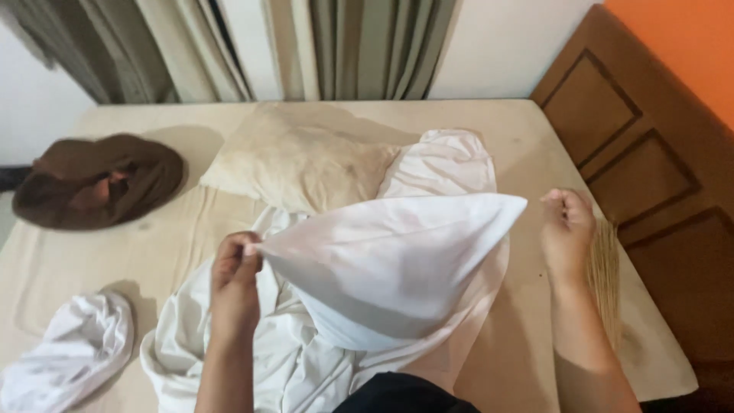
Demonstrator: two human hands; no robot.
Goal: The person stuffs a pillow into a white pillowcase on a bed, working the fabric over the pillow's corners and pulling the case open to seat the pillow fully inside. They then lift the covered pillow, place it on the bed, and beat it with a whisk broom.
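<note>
Pillowcase (390,264) is held up over bed (489,130), soft, light, limp. Left hand (233,279) pinches one corner shut; right hand (567,229) is loosely curled, apparently empty. Likely best gripped at corners or hem.

bare mattress (76,252) left (free), pillow (298,164) ahead

Lighting the room softly and evenly from above, leaving only faint shadows beside the brown bundle (98,180) and bare pillow (298,164). Blurring slightly throughout, smearing cloth folds and finger edges. Bending lines a little toward the corners; showing no glare.
</note>
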